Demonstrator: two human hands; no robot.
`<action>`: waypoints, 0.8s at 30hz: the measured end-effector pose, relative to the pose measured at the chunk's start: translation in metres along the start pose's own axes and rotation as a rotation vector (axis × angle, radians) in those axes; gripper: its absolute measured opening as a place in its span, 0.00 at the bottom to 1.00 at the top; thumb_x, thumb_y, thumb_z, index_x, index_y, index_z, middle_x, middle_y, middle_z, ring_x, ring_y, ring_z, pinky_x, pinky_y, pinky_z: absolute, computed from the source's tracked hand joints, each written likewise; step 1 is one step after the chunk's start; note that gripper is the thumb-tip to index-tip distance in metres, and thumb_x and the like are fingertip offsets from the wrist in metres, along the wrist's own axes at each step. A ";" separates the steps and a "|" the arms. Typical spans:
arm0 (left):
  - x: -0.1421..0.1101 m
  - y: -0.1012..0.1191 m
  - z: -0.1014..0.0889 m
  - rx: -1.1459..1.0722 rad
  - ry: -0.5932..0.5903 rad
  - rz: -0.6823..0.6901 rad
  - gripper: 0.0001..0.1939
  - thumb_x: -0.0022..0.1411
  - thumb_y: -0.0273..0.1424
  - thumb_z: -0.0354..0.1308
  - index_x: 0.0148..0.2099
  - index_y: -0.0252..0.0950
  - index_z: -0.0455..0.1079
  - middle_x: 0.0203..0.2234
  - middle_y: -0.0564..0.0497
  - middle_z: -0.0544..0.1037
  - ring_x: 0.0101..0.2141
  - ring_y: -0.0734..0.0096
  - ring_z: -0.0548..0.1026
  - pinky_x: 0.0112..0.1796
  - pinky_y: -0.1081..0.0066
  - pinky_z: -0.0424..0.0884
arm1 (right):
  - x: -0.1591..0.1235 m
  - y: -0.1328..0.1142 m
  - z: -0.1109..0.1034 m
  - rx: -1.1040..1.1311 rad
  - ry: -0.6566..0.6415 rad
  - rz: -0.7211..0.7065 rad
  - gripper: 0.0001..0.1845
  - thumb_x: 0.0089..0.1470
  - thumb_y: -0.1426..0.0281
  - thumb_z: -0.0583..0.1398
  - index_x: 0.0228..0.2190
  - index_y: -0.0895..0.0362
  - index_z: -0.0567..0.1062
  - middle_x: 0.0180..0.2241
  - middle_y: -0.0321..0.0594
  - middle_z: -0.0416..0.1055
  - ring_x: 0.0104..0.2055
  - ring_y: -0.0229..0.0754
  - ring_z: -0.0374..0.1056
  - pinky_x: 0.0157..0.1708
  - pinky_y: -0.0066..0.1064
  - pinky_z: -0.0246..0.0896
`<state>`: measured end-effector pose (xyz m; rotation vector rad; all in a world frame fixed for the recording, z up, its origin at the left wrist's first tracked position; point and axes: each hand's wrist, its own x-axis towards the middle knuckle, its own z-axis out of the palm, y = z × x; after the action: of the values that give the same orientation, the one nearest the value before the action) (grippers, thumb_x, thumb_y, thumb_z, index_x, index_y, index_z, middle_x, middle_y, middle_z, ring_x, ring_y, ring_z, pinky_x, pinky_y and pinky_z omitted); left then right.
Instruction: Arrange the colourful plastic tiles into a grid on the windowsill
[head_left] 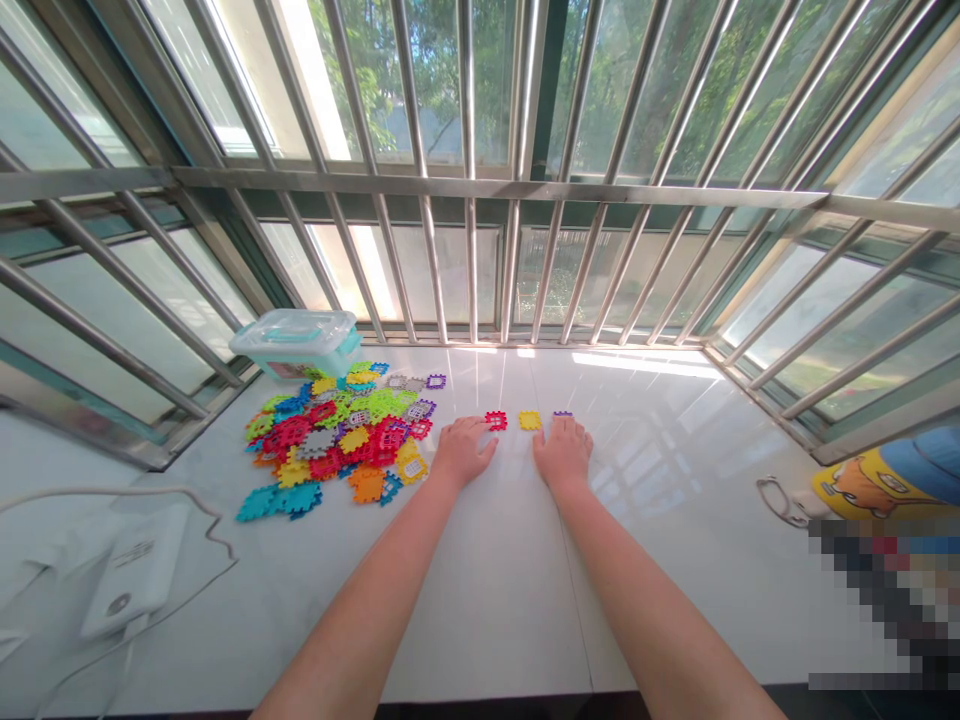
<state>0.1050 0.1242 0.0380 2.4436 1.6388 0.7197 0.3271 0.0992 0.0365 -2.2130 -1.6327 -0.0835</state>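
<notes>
My left hand lies palm down on the white counter, thumb apart, its fingertips at the left edge of a red square interlocking tile. My right hand rests palm down with its fingers over a purple tile, of which only the far edge shows. Between the hands lies a yellow tile, close to my right thumb. These tiles form a spaced row. Left of my left hand spreads a heap of toothed plastic tiles in many colours.
A clear-lidded teal box stands behind the heap. A white power strip with a cable is at the left. At the right lies a yellow and blue cartoon bottle with a carrying loop. Metal bars close off the window side.
</notes>
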 end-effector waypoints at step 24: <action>0.009 0.005 0.015 0.258 0.063 -0.561 0.36 0.69 0.45 0.50 0.70 0.28 0.64 0.72 0.28 0.58 0.73 0.38 0.52 0.70 0.42 0.48 | 0.000 0.002 0.001 0.022 0.031 -0.077 0.23 0.66 0.62 0.52 0.57 0.58 0.70 0.57 0.54 0.69 0.59 0.55 0.61 0.64 0.45 0.47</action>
<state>0.1184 0.1331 0.0290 1.9411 2.4142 0.5234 0.3288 0.0994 0.0347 -2.1220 -1.6943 -0.1191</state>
